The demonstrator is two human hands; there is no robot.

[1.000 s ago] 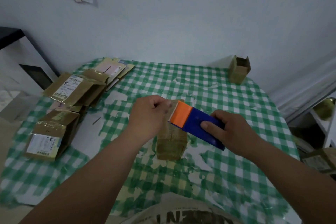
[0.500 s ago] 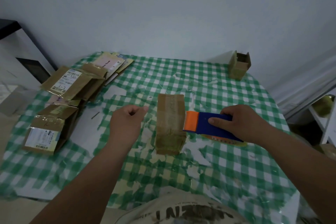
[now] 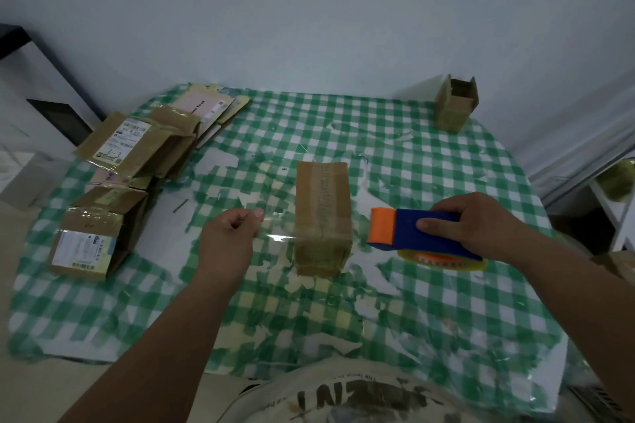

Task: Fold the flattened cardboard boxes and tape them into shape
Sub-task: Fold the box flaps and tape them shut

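Stretching tape: from the head view, I am drawing clear tape (image 3: pixel 278 236) across the small cardboard box (image 3: pixel 323 216) standing mid-counter (image 3: pixel 429 161).
Left hand (image 3: pixel 229 240): my fingers (image 3: pixel 256 213) are curled, pinching the free end of the tape just left of the box.
Right hand (image 3: pixel 481 224): fingers wrapped over the blue tape dispenser (image 3: pixel 422 229), thumb on its near face, orange nose pointing at the box, the roll hanging underneath.
Box position: between my two hands, long side running away from me, already banded with old tape, apart from both hands.
Handling, as I judge it: light and hollow, so it will slide or tip if I pull the strip hard; the walls are stiff at the edges and soft on the panels. Best held by pressing down on the top or gripping the two long sides.
Tape: thin, sticky, likely to fold on itself if I slacken.
Flat stock: flattened boxes (image 3: pixel 137 144) piled on the counter's left side.
Finished one: a folded open box (image 3: pixel 455 103) at the far right corner.
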